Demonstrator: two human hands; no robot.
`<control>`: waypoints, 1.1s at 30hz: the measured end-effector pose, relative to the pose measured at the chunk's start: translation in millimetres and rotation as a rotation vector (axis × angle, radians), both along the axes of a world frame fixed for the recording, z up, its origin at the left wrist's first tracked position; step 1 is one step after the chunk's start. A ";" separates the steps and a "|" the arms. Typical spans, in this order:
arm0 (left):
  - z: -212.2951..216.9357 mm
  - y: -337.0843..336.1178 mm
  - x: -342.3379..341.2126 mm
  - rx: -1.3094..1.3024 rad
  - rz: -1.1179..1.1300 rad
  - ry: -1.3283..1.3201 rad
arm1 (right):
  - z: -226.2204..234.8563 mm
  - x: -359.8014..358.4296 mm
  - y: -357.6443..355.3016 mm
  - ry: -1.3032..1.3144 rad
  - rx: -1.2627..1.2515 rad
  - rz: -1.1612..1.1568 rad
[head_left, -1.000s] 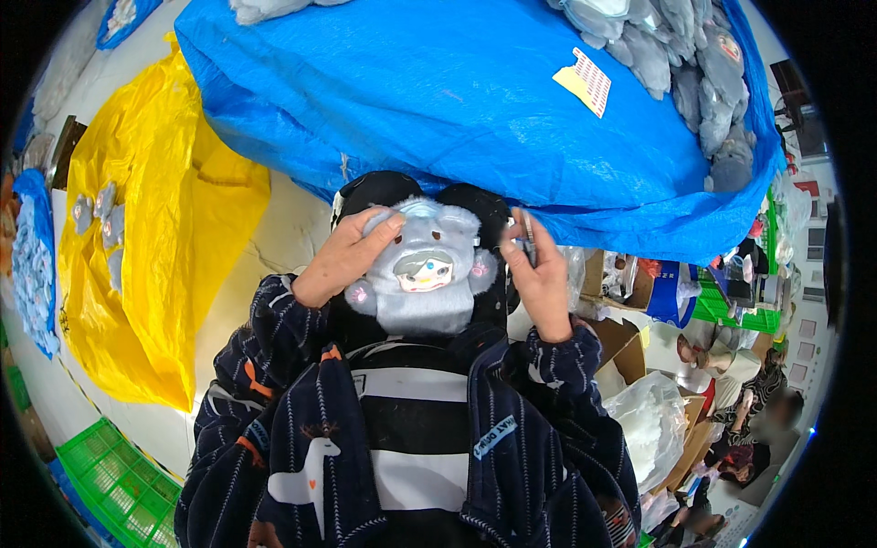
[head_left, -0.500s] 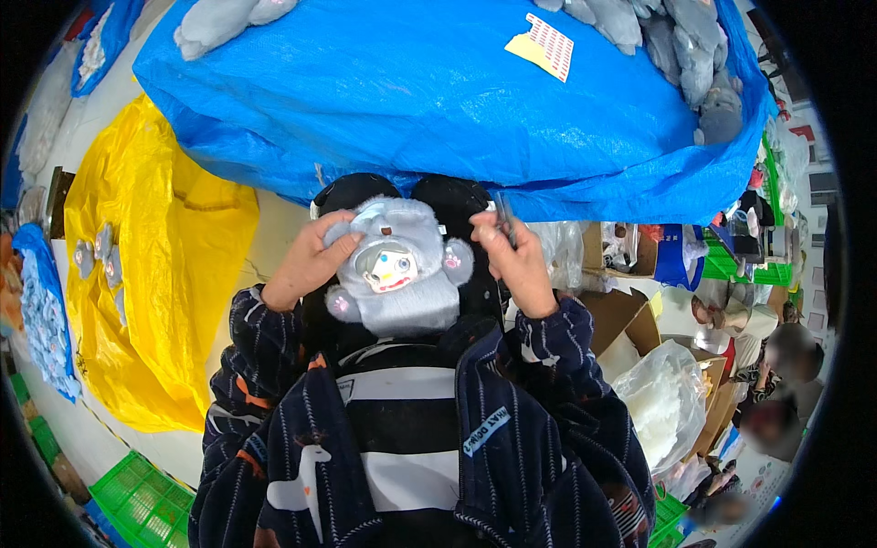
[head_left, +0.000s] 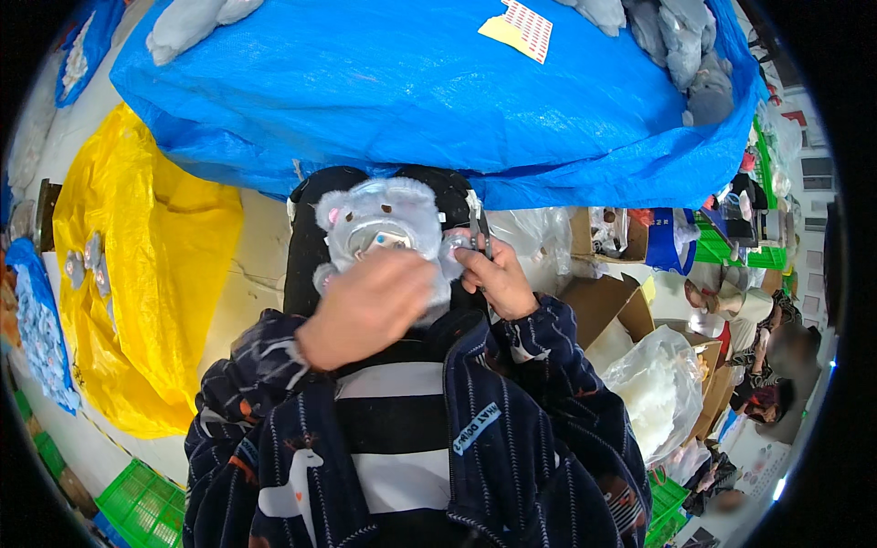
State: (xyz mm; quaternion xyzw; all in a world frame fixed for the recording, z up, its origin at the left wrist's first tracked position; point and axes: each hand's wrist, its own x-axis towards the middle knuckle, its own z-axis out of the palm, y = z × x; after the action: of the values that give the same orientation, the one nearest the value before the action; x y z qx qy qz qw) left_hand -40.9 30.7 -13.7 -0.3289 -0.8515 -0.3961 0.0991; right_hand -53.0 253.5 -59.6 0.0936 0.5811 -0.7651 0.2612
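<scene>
A grey plush bear [head_left: 388, 203] with pink inner ears lies face up on my dark-clad lap. Its round face opening shows part of a printed doll face [head_left: 388, 241], mostly covered by my hand. My left hand [head_left: 370, 306] crosses over the bear's lower front; motion smears its fingers, so whether they grip anything is unclear. At the bear's right side, my right hand [head_left: 501, 276] is closed around a slim dark metal scissors-like tool [head_left: 479, 224], its narrow end pointing away from me. The fingertips there are also against the bear's paw [head_left: 454, 256].
A large blue sheet [head_left: 402, 100] spreads ahead, bearing grey plush pieces [head_left: 681, 46] and a sticker sheet [head_left: 525, 29]. To the left lies a yellow sack [head_left: 155, 301] with small plush parts. Right are cardboard boxes [head_left: 607, 301] and a clear bag of white stuffing [head_left: 653, 393].
My left hand has left the bear's head and come down across its front. My right hand has moved down and left to the paw, with the tool still in it.
</scene>
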 end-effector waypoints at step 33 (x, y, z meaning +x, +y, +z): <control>-39.3 30.7 -4.8 -0.368 -0.181 -0.094 | 16.6 -42.5 48.7 1.127 1.059 0.484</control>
State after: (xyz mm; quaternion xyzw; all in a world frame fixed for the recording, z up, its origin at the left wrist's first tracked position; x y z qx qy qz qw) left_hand -45.6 61.4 -53.1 -0.3979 -0.8802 -0.2558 -0.0385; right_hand -95.5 302.2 -43.0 -0.3233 0.9146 -0.2429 0.0086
